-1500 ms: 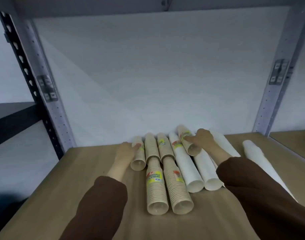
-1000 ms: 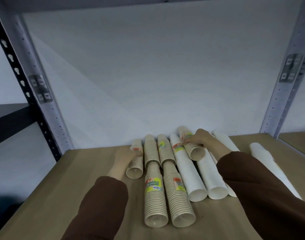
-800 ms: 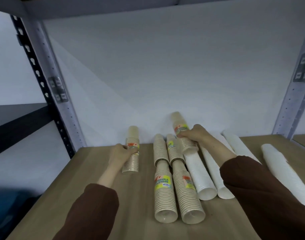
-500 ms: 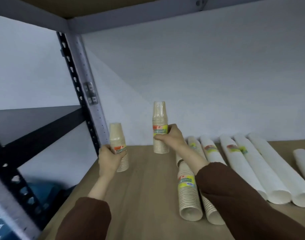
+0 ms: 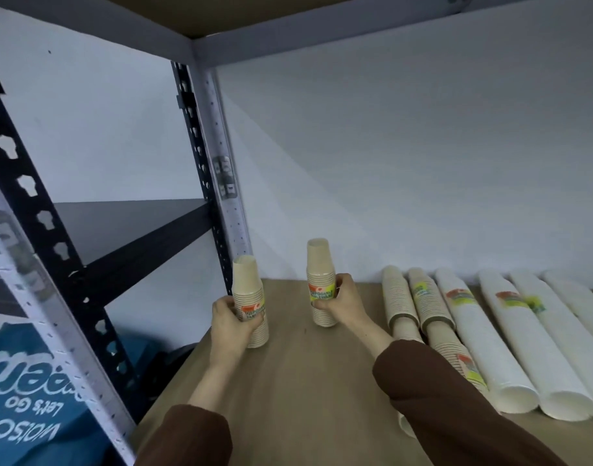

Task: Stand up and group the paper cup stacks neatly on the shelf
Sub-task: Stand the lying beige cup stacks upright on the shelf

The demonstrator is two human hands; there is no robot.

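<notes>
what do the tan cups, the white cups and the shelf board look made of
Tan cups: matte kraft-like paper, going by the ribbed stacked rims; glossy printed label.
White cups: smooth white paper, possibly foam; too blurred to tell.
Shelf board: matte wood-grain, likely laminated particleboard.

grey perforated upright [image 5: 225, 183], black rack frame [image 5: 49, 230], blue printed bag [image 5: 29, 408], white wall [image 5: 423, 163]

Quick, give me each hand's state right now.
Left hand: closed around a short upright tan cup stack.
Right hand: closed around another upright tan cup stack.
</notes>
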